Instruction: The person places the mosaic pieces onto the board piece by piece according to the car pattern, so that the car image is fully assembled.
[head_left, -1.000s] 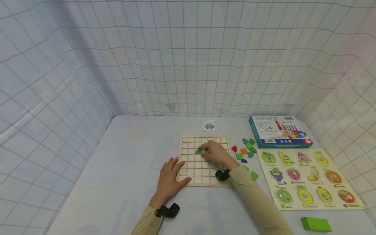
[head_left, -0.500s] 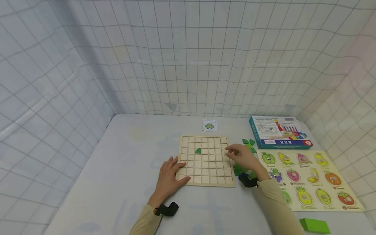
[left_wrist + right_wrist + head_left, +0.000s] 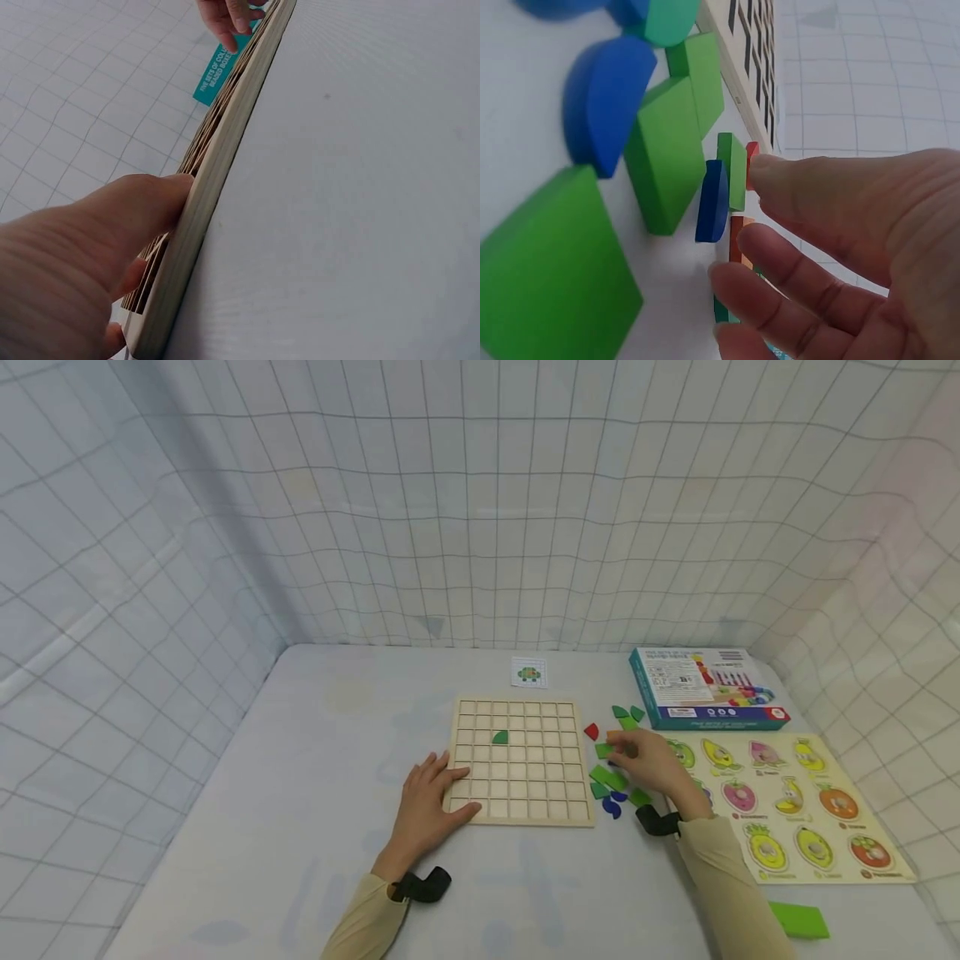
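A person sits or stands at a white tabletop (image 3: pixel 337 735), the square pale wooden grid board (image 3: pixel 525 802) lying flat near its middle. One dark green quarter-circle piece (image 3: pixel 500 737) occupies the board's third row from the far edge, third column from the left. The left hand (image 3: pixel 426 802) lies at the board's left edge, fingers spread apart, thumb over the near-left corner; light, even pressure here should steady the board without covering cells. Beyond the board's right edge, the right hand (image 3: pixel 652 760) reaches low among loose pieces, its fingers bent and its thumb well apart from them, with nothing seen gripped. Its nearest pieces are a flat orange square (image 3: pixel 737 238), a flat light green square (image 3: pixel 736 172) and a dark blue half-circle (image 3: pixel 712 202); which is sought cannot be told. In such a cluster, a good pick would take one piece by opposite sides, with thumb and forefinger alone, the other fingers lifted clear. The small white pattern card (image 3: pixel 528 672) near the tabletop's far edge is unobstructed for checking.
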Action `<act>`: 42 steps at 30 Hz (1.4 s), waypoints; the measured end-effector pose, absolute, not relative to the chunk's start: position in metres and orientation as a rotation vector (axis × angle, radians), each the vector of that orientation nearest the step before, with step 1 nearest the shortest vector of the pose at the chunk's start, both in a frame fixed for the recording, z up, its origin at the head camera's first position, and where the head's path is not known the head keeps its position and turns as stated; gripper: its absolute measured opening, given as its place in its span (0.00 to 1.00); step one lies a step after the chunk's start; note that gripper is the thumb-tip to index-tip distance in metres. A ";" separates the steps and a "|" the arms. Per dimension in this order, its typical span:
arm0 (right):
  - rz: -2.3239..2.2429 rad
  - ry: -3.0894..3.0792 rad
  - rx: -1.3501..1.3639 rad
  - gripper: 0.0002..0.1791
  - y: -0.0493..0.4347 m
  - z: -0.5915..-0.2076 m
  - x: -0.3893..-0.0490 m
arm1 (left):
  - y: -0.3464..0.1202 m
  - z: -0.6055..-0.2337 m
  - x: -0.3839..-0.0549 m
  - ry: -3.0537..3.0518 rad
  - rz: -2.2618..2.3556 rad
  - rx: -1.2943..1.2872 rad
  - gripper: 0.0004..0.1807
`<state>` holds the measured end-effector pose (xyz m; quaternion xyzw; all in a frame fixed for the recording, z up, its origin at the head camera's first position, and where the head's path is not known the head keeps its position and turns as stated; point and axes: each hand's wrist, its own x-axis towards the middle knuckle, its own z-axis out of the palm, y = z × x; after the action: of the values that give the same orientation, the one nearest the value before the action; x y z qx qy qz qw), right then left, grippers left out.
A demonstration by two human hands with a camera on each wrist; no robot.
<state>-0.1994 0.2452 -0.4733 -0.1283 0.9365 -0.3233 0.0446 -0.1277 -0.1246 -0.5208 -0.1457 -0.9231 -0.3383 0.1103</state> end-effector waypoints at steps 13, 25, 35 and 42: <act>-0.850 2.853 -0.371 0.12 0.239 -0.472 -0.215 | -0.121 -0.522 -0.124 -2.715 -0.961 -0.387 0.31; -0.835 2.806 -0.312 0.10 0.238 -0.470 -0.223 | -0.116 -0.523 -0.121 -2.693 -0.957 -0.378 0.31; -0.985 2.809 -0.281 0.07 0.234 -0.471 -0.214 | -0.118 -0.522 -0.121 -2.708 -0.973 -0.389 0.32; -1.139 2.872 -0.370 0.07 0.219 -0.467 -0.213 | -0.119 -0.520 -0.121 -2.722 -0.969 -0.399 0.33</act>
<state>-0.2134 0.2193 -0.4668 -0.1188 0.9229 -0.3659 0.0151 -0.1206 -0.1195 -0.5198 -0.1360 -0.9273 -0.3301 0.1123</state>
